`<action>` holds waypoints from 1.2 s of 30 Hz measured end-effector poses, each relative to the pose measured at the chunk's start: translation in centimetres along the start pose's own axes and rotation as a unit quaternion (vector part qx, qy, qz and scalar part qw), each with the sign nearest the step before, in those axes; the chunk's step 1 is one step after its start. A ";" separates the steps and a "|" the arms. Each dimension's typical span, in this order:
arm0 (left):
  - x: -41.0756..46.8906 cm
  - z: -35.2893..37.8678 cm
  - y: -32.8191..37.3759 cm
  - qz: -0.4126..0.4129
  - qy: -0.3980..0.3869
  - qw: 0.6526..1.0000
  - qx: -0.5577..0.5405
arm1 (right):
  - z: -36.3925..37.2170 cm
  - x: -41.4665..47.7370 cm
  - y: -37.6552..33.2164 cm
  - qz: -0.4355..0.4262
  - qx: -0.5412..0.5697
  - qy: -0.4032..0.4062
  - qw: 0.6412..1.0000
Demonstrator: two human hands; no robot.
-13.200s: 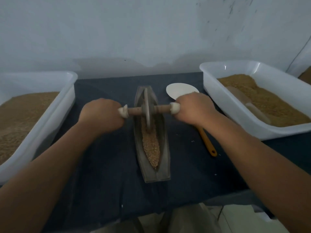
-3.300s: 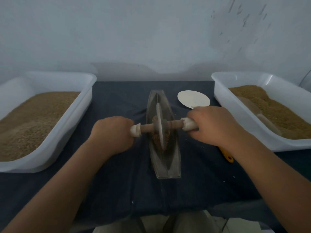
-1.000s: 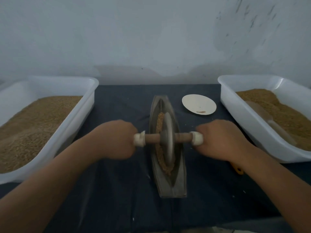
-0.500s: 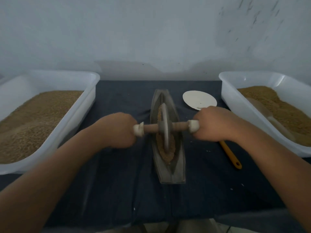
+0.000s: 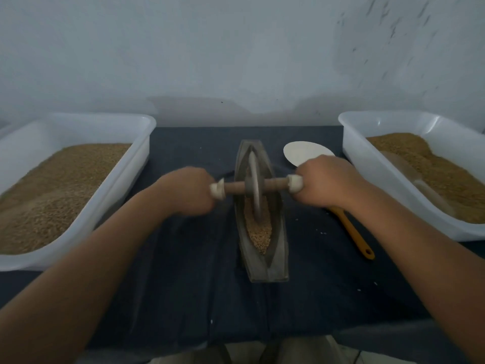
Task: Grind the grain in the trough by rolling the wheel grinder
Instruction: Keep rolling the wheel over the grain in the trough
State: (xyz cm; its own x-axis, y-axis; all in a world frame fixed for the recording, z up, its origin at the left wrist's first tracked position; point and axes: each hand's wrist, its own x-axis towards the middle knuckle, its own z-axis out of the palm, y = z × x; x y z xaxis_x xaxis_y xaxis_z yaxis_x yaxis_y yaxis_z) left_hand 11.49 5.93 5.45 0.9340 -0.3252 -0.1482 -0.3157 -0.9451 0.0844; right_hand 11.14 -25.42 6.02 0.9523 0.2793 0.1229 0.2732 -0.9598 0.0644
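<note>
The left hand [image 5: 187, 191] and right hand [image 5: 324, 181] each grasp an axle end of the wheel grinder [image 5: 254, 183], whose disc stands in the grain [image 5: 258, 229] inside the trough [image 5: 278, 232].

Left hand [image 5: 187, 190], right hand [image 5: 325, 183]: curled fists.

The trough [image 5: 278, 248], wheel grinder [image 5: 254, 181] in it, lies between left tub [image 5: 136, 164] and right tub [image 5: 353, 156].
</note>
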 end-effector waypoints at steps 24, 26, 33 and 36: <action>-0.9 1.5 0.0 0.018 0.123 0.988 0.089 | 1.4 -2.4 0.6 0.002 0.025 -0.029 0.999; 2.1 0.0 0.0 -0.017 0.120 0.990 0.076 | 1.5 0.2 0.2 0.030 0.000 0.051 0.998; 1.2 0.1 0.5 -0.016 0.133 0.989 0.055 | 1.0 0.7 -0.1 0.044 0.004 0.018 0.999; -3.6 2.3 0.0 0.030 0.168 0.982 0.083 | -0.3 -3.9 -0.2 -0.005 0.046 -0.072 0.996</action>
State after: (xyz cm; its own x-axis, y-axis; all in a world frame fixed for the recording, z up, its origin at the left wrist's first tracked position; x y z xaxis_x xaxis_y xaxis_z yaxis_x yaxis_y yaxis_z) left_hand 7.73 6.98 3.70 0.9069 -0.3769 0.1882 -0.3678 -0.9262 -0.0825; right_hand 7.37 -26.30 5.80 0.9570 0.2893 -0.0213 0.2887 -0.9570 -0.0279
